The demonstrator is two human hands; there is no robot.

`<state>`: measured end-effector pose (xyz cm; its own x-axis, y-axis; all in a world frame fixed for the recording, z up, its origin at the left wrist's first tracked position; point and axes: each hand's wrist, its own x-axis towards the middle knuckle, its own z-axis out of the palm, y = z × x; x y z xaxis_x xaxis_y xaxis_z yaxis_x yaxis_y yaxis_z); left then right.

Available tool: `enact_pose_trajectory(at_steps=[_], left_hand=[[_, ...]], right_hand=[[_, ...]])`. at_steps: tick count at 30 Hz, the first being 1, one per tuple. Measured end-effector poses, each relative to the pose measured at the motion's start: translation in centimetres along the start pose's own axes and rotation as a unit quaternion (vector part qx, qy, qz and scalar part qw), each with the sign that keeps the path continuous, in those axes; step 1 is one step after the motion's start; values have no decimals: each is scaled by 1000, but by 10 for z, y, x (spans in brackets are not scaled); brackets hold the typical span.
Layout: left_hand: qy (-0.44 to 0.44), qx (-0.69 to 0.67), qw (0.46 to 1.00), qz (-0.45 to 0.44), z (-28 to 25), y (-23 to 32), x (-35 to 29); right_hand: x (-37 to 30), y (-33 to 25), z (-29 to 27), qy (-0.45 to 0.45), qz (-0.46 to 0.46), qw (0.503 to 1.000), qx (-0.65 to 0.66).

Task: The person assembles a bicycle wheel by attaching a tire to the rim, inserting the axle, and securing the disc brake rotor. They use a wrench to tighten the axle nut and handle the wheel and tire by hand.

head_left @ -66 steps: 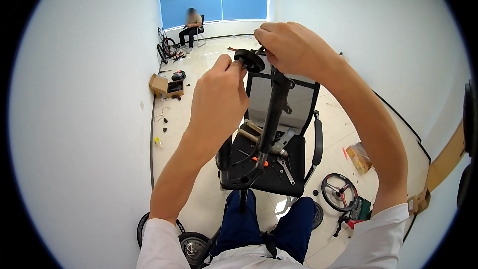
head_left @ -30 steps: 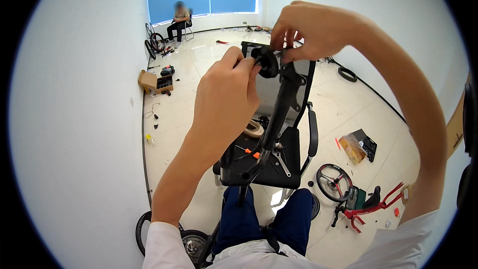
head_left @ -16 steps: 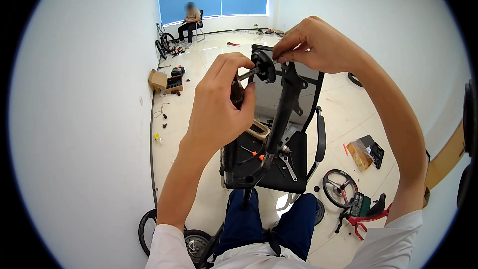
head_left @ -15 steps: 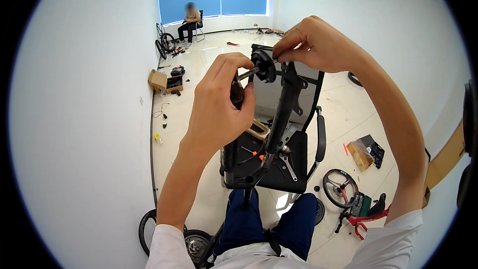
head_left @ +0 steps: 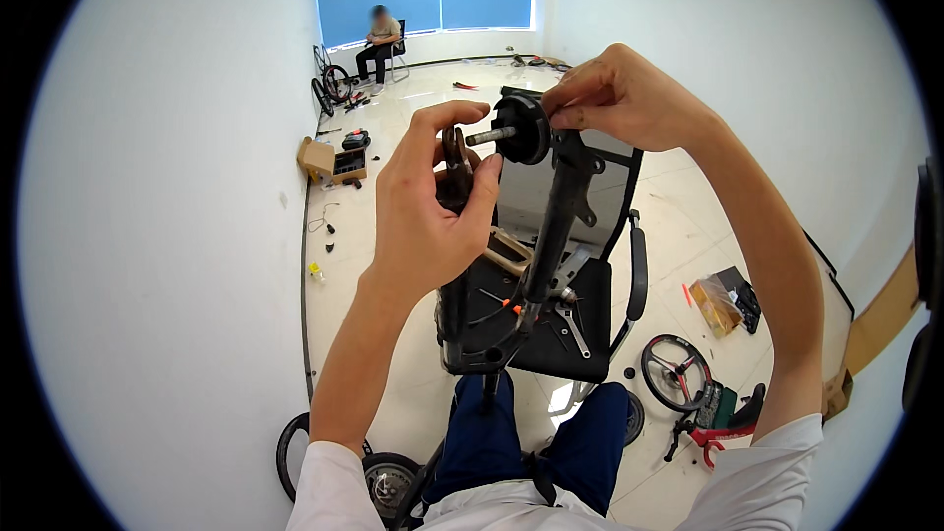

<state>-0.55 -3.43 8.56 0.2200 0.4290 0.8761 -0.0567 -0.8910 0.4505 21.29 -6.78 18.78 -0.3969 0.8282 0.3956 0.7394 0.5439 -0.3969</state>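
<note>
An upside-down black bicycle fork (head_left: pixel 553 236) stands in front of me, its two leg ends pointing up. Around the left leg end my left hand (head_left: pixel 418 206) is curled, thumb and index finger on either side of its dark metal dropout. Between the legs sits a black round hub (head_left: pixel 531 133). Its threaded axle (head_left: pixel 489 137) sticks out to the left, its tip close to the left dropout but apart from it. My right hand (head_left: pixel 639 103) pinches at the hub's far side, beside the right leg end. The right fingertips are partly hidden by the hub.
A black office chair (head_left: pixel 629 285) stands behind the fork; a wrench (head_left: pixel 572 331) and small tools lie on its seat. Right, on the floor, are a spoked wheel (head_left: pixel 677 374), a red frame (head_left: pixel 728 433) and a toolbox (head_left: pixel 742 300). A person (head_left: pixel 382 39) sits far off.
The axle's left end has come away from the left dropout and now shows free. My left fingers have spread wider, and the hub has shifted slightly right with my right hand.
</note>
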Motion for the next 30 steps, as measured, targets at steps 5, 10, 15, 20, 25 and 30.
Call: enact_pose_trajectory(at_steps=[5,10,15,20,25,30], left_hand=[[-3,-11,1000,4,-4,-3,-1],[22,-37,999,-7,-1,-3,-1],[26,-32,999,1,-1,-4,0],[14,-33,999,1,-5,-8,-1],[18,-38,999,10,-4,-8,-1],[-4,-10,1000,-21,-8,-11,-1]], right_hand=[[0,-4,2,27,11,1000,5],[4,-8,-3,50,-11,999,-17],[7,-10,-5,38,-17,998,-40],[8,-11,-9,41,-1,999,-22],[13,-12,-9,24,-17,999,30],[16,-9,0,1,-25,1000,-8]])
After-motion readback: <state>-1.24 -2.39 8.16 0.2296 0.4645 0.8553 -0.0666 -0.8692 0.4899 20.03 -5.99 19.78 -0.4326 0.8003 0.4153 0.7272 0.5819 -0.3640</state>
